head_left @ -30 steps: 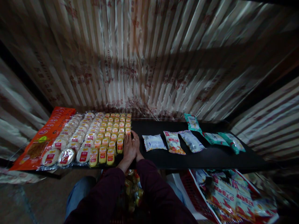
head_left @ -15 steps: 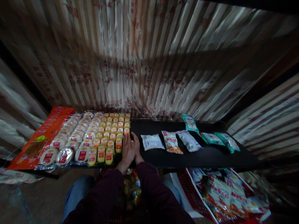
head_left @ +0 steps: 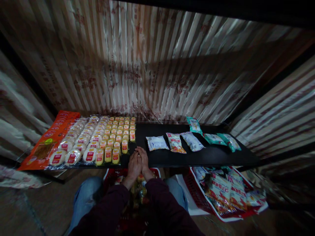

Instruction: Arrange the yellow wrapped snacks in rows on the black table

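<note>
My left hand [head_left: 134, 166] and my right hand [head_left: 144, 159] touch each other at the shelf's front edge. The fingers I can see look mostly stretched out, and nothing shows in them; the palms are hidden. Just left of them, small wrapped yellow cakes [head_left: 116, 156] with red-and-white labels stand in close rows on the black shelf [head_left: 162, 159]. Farther left are rows of round pale wrapped cakes [head_left: 73, 156]. Below my forearms a red basket [head_left: 157, 171] holds more wrapped pieces, partly covered by my sleeves.
An orange snack packet [head_left: 44, 144] lies at the shelf's left end. Right of my hands are white-and-red snack bags [head_left: 176, 143] and green bags [head_left: 215, 139]. A second red basket [head_left: 197, 196], full of bags, sits on the floor at right. Striped sheeting [head_left: 150, 72] hangs behind.
Both hands have drawn back from beside the yellow cakes toward the front edge, still together. The view has shifted slightly, showing more of the baskets below.
</note>
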Motion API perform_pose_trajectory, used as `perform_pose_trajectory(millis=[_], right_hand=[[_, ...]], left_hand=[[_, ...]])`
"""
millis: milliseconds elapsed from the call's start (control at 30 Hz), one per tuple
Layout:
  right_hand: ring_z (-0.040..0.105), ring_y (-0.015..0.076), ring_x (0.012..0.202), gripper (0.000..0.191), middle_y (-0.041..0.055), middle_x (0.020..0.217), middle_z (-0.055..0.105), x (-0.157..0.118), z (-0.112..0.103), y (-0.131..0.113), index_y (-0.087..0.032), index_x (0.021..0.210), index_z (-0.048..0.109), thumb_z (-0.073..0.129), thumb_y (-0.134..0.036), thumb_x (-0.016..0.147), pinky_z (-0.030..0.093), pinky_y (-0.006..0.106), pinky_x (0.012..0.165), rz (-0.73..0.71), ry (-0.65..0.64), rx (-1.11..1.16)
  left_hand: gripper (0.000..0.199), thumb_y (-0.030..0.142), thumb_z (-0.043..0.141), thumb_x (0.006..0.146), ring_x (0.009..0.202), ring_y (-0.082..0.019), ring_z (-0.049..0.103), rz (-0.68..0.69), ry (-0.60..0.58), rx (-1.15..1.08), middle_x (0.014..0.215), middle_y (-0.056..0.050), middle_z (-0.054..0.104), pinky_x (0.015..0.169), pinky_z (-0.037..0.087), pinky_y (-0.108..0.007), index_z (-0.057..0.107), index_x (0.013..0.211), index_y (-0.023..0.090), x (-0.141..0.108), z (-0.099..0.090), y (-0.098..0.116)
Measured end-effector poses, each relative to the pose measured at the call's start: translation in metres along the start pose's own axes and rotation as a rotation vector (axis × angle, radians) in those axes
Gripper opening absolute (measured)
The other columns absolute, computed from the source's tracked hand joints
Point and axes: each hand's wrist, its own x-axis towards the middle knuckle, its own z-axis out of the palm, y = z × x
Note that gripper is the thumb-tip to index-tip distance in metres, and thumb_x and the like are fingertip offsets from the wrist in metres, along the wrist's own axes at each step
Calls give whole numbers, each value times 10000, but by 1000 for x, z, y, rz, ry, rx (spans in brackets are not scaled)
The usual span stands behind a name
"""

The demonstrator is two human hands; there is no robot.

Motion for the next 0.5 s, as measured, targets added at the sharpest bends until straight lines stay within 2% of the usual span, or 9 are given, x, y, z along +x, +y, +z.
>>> perform_pose_trajectory(millis=[100,233,333,433,500], right_hand=[[536,199,1127,348,73,1160,628,-22,-7,-9,-209,1002,694,457,-140,756,413,329,1035,-14,-32,-55],[474,179,1210,453,62,1263,574,-61,-11,-18,-226,1181,621,431,-111,785,378,345,1080,-83,-55,-167],[348,180,1337,516,61,1385,490,-92,-14,-22,-230,1303,526,421,-93,817,327,384,1121,-136,-136,-296],[190,200,1426,540,38,1491,368,-122,-16,-20,-259,1323,504,426,-71,823,283,440,1138,-164,-243,-411],[203,230,1425,565,60,1494,363,-140,-14,-12,-239,1317,515,454,-51,788,278,460,1133,-156,-322,-440]], left_hand=[[451,183,282,862,1229,-209,498,76,-19,12,1282,-141,579,1105,344,-398,571,1200,104,-22,-4,-10],[469,189,265,875,1298,-203,428,214,-41,48,1341,-159,527,1123,329,-415,535,1241,79,-56,-10,-27],[472,180,265,877,1379,-187,315,282,-111,96,1419,-145,451,1148,295,-406,522,1260,81,-83,-11,-43],[462,172,314,859,1398,-191,277,239,-203,173,1440,-114,434,1151,284,-408,526,1266,113,-107,-11,-62],[441,144,370,824,1402,-218,270,111,-222,246,1438,-124,436,1154,267,-412,563,1220,109,-121,-11,-78]])
